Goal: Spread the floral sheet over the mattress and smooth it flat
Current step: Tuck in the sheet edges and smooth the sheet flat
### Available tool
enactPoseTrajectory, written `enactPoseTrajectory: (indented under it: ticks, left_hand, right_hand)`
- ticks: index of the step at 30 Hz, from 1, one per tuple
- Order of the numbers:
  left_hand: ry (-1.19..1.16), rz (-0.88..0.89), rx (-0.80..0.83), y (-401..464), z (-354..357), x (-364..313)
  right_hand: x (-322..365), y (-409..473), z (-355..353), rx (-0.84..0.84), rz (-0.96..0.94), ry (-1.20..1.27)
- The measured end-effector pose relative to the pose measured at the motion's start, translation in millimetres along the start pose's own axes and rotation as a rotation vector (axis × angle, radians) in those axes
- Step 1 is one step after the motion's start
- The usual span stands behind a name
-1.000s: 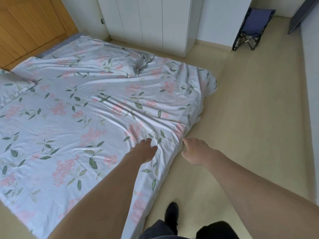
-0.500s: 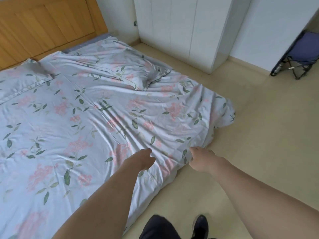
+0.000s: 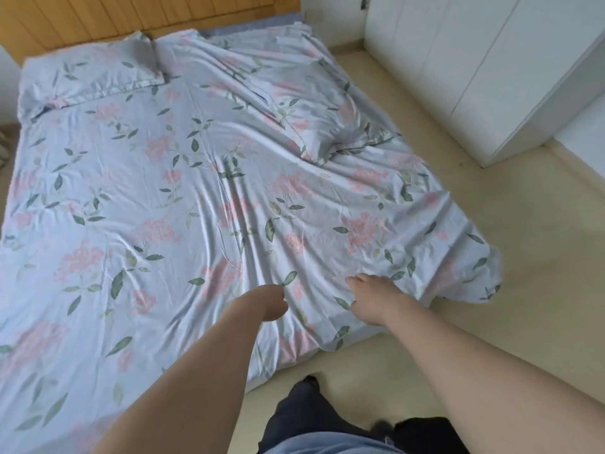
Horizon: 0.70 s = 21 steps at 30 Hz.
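We see the floral sheet (image 3: pixel 203 204) draped over the low mattress (image 3: pixel 255 26), of which only a grey strip shows at the head end by the wooden headboard (image 3: pixel 131 18). The sheet is creased, with long ridges running from its middle toward the near edge, and its right corner spills onto the floor (image 3: pixel 491 322). Our left hand (image 3: pixel 270 304) rests on the sheet near that edge, fingers curled under so that it looks closed on a fold of cloth, though we cannot tell for certain. Our right hand (image 3: pixel 373 299) lies just beside it on the sheet, fingers extended and flat on the fabric. A matching pillow (image 3: pixel 88 77) sits at the far left corner, another (image 3: pixel 314 103) further right. White wardrobe doors (image 3: pixel 474 60) stand beyond.
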<state>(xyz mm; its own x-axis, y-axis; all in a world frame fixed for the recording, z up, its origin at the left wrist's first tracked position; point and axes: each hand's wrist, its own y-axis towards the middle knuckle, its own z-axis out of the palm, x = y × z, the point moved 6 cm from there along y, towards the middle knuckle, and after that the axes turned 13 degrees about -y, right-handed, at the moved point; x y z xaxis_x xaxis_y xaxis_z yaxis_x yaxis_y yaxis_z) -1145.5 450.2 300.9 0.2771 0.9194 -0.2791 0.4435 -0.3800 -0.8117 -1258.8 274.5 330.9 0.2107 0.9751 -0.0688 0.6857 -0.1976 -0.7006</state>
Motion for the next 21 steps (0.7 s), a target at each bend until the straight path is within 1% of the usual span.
enactPoseTrajectory:
  ticks: [3,9,11,14,18,21]
  left_hand:
    - [-0.075,-0.041,-0.046,10,-12,-34]
    - [-0.288,-0.162,-0.22,34,-13,-96]
    - [-0.358,-0.228,-0.251,40,2,-120]
    - [-0.433,-0.3,-0.254,44,30,-158]
    - [-0.54,-0.334,-0.26,44,73,-215]
    - [-0.57,-0.336,-0.253,54,93,-254]
  right_hand:
    - [-37,18,-15,0.009,-0.041,-0.043]
    - [-122,59,-38,-0.048,-0.186,-0.166]
    - [-158,69,-34,-0.043,-0.241,-0.206]
    - [-214,74,-21,0.024,-0.285,-0.292]
    - [-282,72,-10,0.101,-0.301,-0.378]
    - [-308,73,-6,0.093,-0.342,-0.378]
